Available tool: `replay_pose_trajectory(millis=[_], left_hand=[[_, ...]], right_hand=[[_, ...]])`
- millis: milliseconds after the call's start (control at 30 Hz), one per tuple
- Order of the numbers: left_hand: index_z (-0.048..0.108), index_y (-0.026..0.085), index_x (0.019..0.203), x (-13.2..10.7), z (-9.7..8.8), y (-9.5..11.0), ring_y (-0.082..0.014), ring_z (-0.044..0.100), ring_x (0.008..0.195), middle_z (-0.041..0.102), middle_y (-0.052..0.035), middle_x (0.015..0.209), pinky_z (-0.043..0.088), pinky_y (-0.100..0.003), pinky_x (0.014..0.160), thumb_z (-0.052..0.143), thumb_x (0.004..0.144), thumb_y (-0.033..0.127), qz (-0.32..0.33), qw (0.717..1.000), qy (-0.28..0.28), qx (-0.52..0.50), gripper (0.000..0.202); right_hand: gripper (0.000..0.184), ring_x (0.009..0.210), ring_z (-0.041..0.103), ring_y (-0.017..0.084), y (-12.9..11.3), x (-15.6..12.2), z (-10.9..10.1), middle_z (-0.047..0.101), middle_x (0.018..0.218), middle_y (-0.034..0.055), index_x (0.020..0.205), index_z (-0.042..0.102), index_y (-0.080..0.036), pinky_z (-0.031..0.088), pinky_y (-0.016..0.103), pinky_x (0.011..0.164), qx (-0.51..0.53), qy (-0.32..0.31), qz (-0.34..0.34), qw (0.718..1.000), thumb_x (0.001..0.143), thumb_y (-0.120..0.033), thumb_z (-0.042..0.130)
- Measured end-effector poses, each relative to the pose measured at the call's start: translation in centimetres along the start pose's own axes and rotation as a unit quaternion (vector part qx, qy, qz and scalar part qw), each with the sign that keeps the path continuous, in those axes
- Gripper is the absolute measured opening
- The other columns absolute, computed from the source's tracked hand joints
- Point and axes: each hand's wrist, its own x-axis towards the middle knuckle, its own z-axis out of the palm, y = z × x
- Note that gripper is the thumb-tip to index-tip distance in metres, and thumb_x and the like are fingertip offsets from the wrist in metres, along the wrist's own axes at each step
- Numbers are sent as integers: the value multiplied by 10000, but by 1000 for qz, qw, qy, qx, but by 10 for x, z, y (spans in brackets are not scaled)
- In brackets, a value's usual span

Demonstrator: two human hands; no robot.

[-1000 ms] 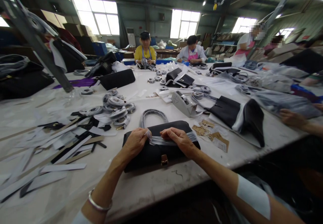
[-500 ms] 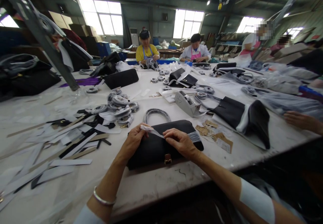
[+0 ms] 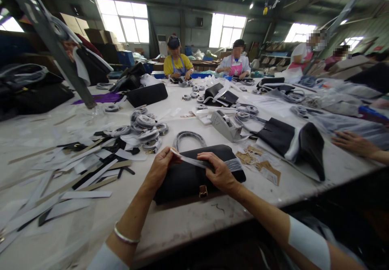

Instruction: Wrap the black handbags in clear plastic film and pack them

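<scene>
A black handbag with a small brown buckle tab lies flat at the table's front edge. Across its top runs a strip of whitish translucent wrap, drawn out between my hands. My left hand pinches the strip's free end above the bag's left part. Fingers of my right hand close round the strip over the bag's middle, and more wrap shows on the bag just right of that hand. Behind the bag rests a wrapped handle loop.
Left are paper and black strips and a pile of wrapped coiled straps. A tape dispenser, brown tags and another black bag lie right. A co-worker's hand rests at the right; several people work beyond.
The strip between my hands has become longer and straighter. My right hand has shifted slightly, its fingers now curled round the strip. The co-worker's hand at the right has moved leftward.
</scene>
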Motion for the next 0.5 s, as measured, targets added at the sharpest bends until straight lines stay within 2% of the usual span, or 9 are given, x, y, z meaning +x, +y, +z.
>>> replay_pose_trajectory(millis=[167, 267, 367, 500], left_hand=[[650, 160, 774, 3, -3, -5, -173, 626, 768, 654, -14, 786, 541, -284, 753, 749, 714, 522, -5, 999, -4, -34, 380], [635, 167, 772, 1, -4, -3, -169, 611, 749, 644, -8, 773, 524, -283, 749, 732, 724, 523, -8, 1000, -7, -24, 373], [597, 182, 755, -2, -2, 1, -145, 562, 678, 603, 17, 706, 472, -246, 703, 658, 789, 506, 1, 999, -15, 49, 331], [553, 193, 735, -8, -1, 7, -143, 516, 666, 546, 29, 678, 416, -242, 680, 483, 914, 440, 42, 974, -61, 216, 313]], right_hand=[[609, 1269, 493, 213, 3, 1, -1, 556, 1321, 76, 1289, 545, -234, 384, 411, 1113, -29, -57, 8, 998, 722, -13, 563], [689, 1296, 474, 244, 3, 1, -3, 522, 1367, 93, 1341, 504, -242, 383, 421, 1117, -29, -75, 13, 997, 708, -149, 757], [910, 1306, 465, 274, 2, 0, -3, 512, 1382, 112, 1373, 472, -234, 377, 432, 1124, -34, -80, 13, 996, 574, -307, 900], [957, 1328, 447, 280, 1, -4, -2, 519, 1391, 115, 1401, 441, -240, 345, 452, 1143, -49, -88, 2, 995, 573, -378, 901]])
